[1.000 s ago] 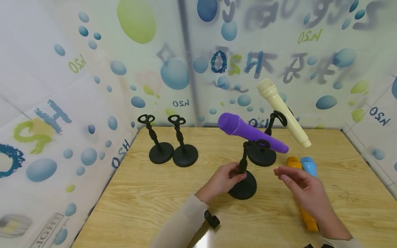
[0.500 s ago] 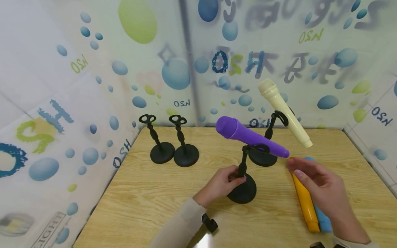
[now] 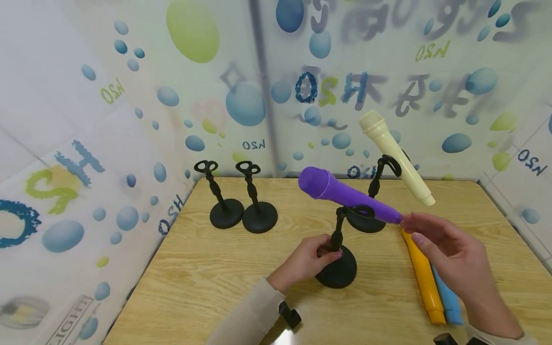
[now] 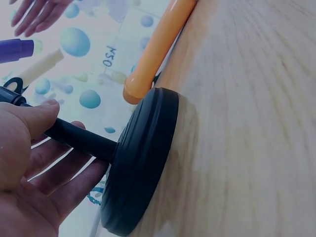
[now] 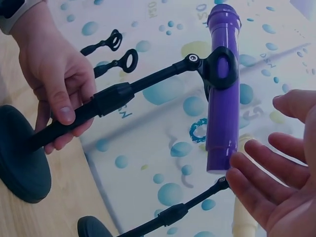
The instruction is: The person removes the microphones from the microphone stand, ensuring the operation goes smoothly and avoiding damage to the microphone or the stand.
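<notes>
A purple microphone (image 3: 349, 191) sits slanted in the clip of a black desktop stand (image 3: 340, 273), its head toward the left. The person's left hand (image 3: 306, 258) grips the stand's pole just above the round base, thumb on one side and fingers behind, as the left wrist view (image 4: 81, 138) pole shows. The right hand (image 3: 461, 261) is spread with curved fingers at the microphone's tail end; in the right wrist view its fingertips (image 5: 234, 160) lie right by that end, and whether they touch is unclear.
A cream microphone (image 3: 396, 153) rests in another stand (image 3: 366, 223) behind. Two stands without microphones (image 3: 226, 213) stand at the back left. An orange microphone (image 3: 424, 282) and a blue microphone (image 3: 448, 297) lie at the right, partly behind the right hand. Printed walls border the wooden table (image 3: 207, 287).
The right hand has moved right to the purple microphone's tail end, uncovering more of the orange and blue microphones. The left hand and the held stand have shifted slightly toward the person.
</notes>
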### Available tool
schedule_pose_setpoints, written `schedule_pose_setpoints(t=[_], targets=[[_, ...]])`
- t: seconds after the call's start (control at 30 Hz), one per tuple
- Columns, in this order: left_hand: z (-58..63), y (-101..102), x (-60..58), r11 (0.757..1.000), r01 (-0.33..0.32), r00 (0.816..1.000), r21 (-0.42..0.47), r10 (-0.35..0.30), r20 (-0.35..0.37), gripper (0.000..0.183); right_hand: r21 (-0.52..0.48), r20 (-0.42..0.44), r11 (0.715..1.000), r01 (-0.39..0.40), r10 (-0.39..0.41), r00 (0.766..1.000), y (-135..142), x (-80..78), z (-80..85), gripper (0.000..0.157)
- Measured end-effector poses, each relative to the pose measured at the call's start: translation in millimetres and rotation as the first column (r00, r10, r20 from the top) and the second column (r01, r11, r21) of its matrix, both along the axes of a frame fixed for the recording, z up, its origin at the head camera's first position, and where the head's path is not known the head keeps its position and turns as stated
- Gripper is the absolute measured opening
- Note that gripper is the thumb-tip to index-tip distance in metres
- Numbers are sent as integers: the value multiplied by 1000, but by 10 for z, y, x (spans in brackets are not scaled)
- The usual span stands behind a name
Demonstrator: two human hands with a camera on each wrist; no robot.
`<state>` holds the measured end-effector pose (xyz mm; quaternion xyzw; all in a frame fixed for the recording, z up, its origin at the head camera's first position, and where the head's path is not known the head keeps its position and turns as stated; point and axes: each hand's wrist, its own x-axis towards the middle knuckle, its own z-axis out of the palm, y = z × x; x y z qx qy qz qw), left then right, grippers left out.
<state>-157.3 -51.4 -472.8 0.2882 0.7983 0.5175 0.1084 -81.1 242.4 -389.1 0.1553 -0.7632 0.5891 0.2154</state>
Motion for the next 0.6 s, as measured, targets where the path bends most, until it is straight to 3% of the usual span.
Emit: schedule_pose_setpoints(t=[0.1,0.2,0.33,0.5,0.6], targets=[[1,-8,13,1000,4,1000,-4,-3,4,22,14,-24,1000,-13,14,1000,-11,-10,42,41],[3,-18,31,1000,6,1000,-3,-6,1,22,-77,-93,989,-127,119,989,-28,-35,72,42],[1,-25,50,1000,13,1000,-1,-13,-1,22,-146,-157,967,-208,185,970,-58,-56,101,40],[-11,-30,68,1000,18,1000,-7,-18,-8,23,-176,-231,949,-260,217,948,-99,-78,130,36],[-10,-31,80,1000,21,1000,-11,-21,-14,23,-172,-229,951,-256,214,950,-116,-73,165,36]])
